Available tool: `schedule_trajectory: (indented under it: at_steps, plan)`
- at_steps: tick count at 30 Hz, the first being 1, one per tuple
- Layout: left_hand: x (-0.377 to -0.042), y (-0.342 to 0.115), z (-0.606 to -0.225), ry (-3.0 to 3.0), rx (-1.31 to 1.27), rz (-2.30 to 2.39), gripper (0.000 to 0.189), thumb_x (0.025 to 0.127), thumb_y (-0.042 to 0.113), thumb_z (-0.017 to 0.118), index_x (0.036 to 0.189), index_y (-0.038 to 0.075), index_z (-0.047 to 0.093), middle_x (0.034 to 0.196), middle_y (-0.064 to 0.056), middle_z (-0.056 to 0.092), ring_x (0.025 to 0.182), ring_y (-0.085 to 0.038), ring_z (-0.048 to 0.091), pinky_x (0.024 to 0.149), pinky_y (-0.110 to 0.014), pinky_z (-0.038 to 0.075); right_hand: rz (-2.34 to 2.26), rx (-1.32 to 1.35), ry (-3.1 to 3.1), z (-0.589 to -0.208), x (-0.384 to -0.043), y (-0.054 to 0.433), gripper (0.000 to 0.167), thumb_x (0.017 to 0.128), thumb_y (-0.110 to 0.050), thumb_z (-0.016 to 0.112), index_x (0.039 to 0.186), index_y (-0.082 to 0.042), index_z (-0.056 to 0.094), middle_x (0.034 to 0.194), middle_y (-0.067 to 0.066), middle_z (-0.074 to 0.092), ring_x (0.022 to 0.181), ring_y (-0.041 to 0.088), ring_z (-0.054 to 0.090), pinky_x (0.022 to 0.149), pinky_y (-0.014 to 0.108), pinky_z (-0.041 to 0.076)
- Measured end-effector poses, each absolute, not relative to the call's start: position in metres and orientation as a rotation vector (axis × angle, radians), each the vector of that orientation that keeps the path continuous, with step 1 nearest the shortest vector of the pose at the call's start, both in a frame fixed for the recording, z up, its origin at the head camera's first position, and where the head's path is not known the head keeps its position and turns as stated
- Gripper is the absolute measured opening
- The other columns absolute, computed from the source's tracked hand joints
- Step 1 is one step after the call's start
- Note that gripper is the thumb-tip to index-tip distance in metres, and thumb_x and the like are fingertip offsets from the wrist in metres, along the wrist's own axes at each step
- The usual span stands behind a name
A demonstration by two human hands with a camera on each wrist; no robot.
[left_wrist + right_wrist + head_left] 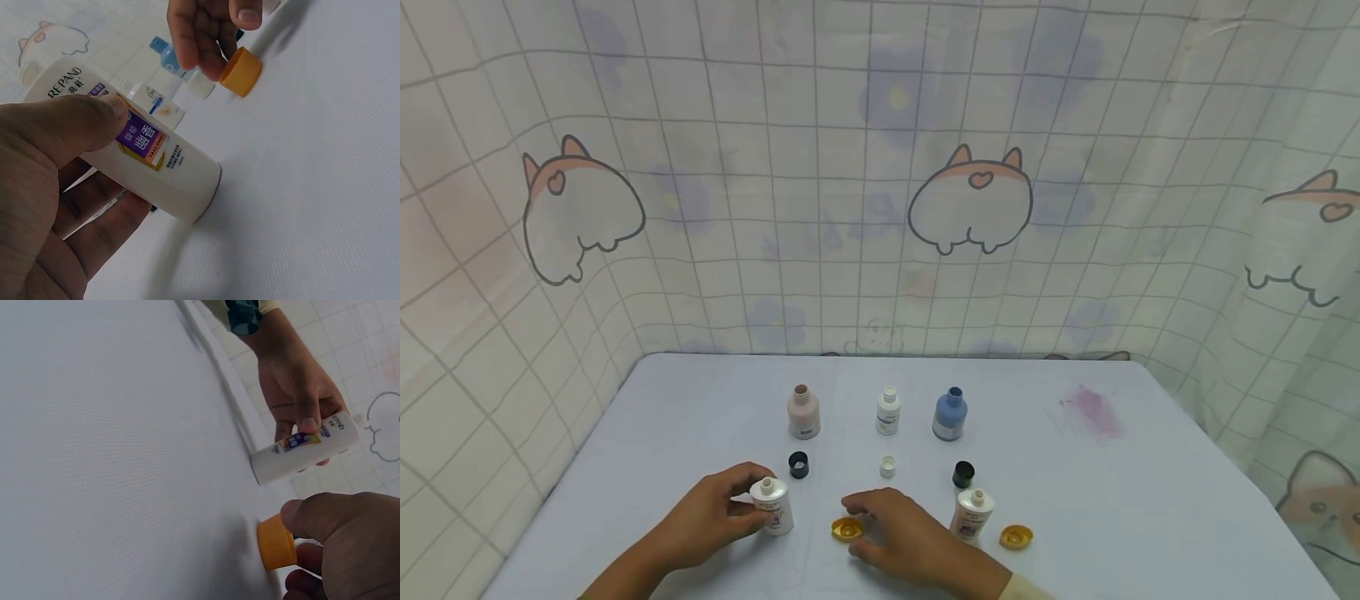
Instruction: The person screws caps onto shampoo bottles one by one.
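My left hand grips a white bottle with a purple and orange label, the thumb across its front. The bottle stands upright on the table, its narrow neck uncapped in the head view. To its right, my right hand reaches in with thumb and fingers spread around a yellow-orange cap lying on the table. In the right wrist view the thumb overlaps the edge of this cap, and the fingers are apart from the thumb. Behind the right wrist stands a second uncapped white bottle.
Another yellow cap lies right of the second white bottle. Further back stand uncapped pink, small white and blue bottles. Before them lie a black cap, a white cap and another black cap.
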State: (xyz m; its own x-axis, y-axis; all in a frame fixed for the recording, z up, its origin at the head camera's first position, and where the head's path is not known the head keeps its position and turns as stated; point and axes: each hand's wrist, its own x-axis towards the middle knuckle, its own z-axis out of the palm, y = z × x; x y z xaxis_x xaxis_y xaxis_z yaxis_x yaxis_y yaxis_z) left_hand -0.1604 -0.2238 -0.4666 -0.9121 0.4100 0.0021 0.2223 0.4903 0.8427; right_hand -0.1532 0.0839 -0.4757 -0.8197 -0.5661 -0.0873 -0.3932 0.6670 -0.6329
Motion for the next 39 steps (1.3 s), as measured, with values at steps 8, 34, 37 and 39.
schedule_trajectory:
  at_steps: [8, 34, 37, 39]
  plan:
    - [-0.160, -0.224, -0.468, 2.539, 0.558, 1.397, 0.041, 0.088, 0.023, 0.083, 0.123, 0.014, 0.064, 0.120, 0.000, 0.066, 0.113, -0.025, 0.065, 0.090, -0.026, 0.058, -0.875, -0.728, 2.631, -0.482, -0.156, 0.080, 0.050, 0.090, -0.030, 0.082, 0.135, -0.022, 0.063, 0.116, -0.020, 0.063, 0.111, 0.000, 0.057, 0.103, 0.035, 0.051]
    - [-0.159, -0.226, -0.471, 2.536, 0.600, 1.407, 0.036, 0.090, 0.020, 0.082, 0.120, 0.015, 0.063, 0.119, -0.002, 0.067, 0.110, -0.017, 0.065, 0.091, -0.026, 0.058, -0.831, -0.780, 2.718, -0.480, -0.157, 0.078, 0.045, 0.089, -0.025, 0.082, 0.132, -0.022, 0.066, 0.110, -0.020, 0.061, 0.105, 0.000, 0.054, 0.095, 0.028, 0.054]
    - [-0.159, -0.225, -0.470, 2.541, 0.588, 1.406, 0.037, 0.089, 0.019, 0.082, 0.121, 0.015, 0.063, 0.119, -0.002, 0.067, 0.111, -0.019, 0.065, 0.091, -0.026, 0.058, -0.819, -0.800, 2.726, -0.478, -0.157, 0.079, 0.044, 0.090, -0.025, 0.081, 0.131, -0.023, 0.067, 0.110, -0.019, 0.061, 0.104, -0.001, 0.055, 0.094, 0.027, 0.054]
    - [-0.159, -0.225, -0.470, 2.544, 0.570, 1.404, 0.038, 0.089, 0.019, 0.082, 0.121, 0.015, 0.063, 0.120, -0.001, 0.066, 0.113, -0.022, 0.065, 0.091, -0.026, 0.058, -0.814, -0.817, 2.735, -0.477, -0.157, 0.080, 0.042, 0.090, -0.025, 0.080, 0.130, -0.023, 0.067, 0.111, -0.019, 0.061, 0.104, -0.001, 0.054, 0.094, 0.026, 0.054]
